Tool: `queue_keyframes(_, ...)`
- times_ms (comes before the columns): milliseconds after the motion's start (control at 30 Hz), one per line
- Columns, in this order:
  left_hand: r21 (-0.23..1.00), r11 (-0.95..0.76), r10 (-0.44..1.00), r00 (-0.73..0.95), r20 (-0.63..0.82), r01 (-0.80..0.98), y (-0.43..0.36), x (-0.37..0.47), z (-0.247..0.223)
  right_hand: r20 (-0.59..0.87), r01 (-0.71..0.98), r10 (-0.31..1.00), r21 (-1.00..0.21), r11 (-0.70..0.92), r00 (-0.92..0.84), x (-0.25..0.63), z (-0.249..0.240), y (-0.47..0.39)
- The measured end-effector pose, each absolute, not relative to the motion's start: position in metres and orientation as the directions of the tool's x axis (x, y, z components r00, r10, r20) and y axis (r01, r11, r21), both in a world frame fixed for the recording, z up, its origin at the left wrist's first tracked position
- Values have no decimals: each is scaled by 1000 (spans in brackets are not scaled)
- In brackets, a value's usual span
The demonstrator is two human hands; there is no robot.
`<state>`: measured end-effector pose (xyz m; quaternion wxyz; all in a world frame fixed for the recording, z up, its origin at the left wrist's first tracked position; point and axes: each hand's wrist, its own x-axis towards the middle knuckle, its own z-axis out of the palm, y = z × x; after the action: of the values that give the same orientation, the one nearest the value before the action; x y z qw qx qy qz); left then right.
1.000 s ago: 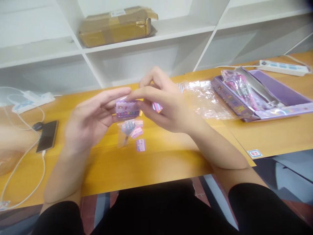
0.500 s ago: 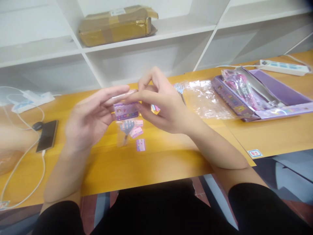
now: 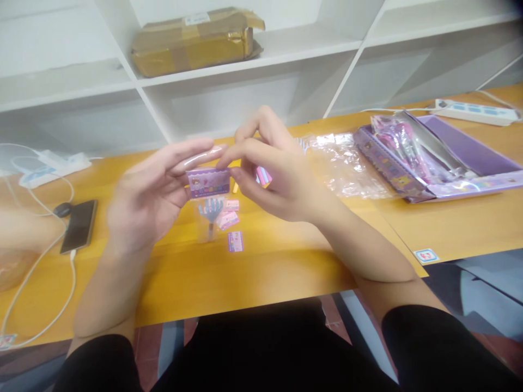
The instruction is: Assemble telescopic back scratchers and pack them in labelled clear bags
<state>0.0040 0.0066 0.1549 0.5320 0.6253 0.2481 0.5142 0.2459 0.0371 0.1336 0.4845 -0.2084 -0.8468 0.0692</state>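
A small clear packet with a purple printed card top [image 3: 210,183] is held up between my hands, above the wooden table [image 3: 261,261]. Inside its clear part hangs a blue comb-like piece [image 3: 211,209]. My left hand [image 3: 153,190] has its fingers behind the packet's left side. My right hand [image 3: 273,163] pinches the card's upper right corner between thumb and forefinger. Beneath and beside the packet lie several small pink and purple cards [image 3: 235,242]. Pink and blue pieces [image 3: 263,175] show partly behind my right hand.
Crumpled clear plastic [image 3: 343,166] and an open purple box [image 3: 474,144] with wrapped items lie at the right. A phone [image 3: 79,227] with cables and a power strip [image 3: 53,169] are left. Behind stands a white shelf [image 3: 245,68] with a taped parcel [image 3: 196,46].
The packet has shifted slightly left and its card now faces me more squarely. My right hand has moved a little to the right and up.
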Motion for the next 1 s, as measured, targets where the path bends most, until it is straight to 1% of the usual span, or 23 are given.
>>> queue_keyframes(200,922,-301,857,354,374,-243,7,4,156,792,293,416,-310,904,-447,245,135,36)
queue_keyframes(333,916,-320,848,359,390,-241,8,4,154,789,294,423,-317,902,-446,245,135,37)
queue_keyframes(500,905,-330,840,354,411,-267,10,4,152,804,278,400,-302,912,-440,244,133,40)
queue_keyframes(667,914,-310,849,357,390,-262,10,4,153,774,309,416,-296,904,-477,243,133,38)
queue_keyframes(800,919,-307,854,355,381,-248,10,4,153,779,294,408,-296,909,-476,243,133,36)
queue_keyframes(900,920,-307,850,364,380,-243,10,4,152,781,279,410,-310,909,-470,243,133,36)
queue_keyframes(1000,919,-316,843,374,386,-236,10,3,152,774,280,447,-353,893,-449,243,131,38)
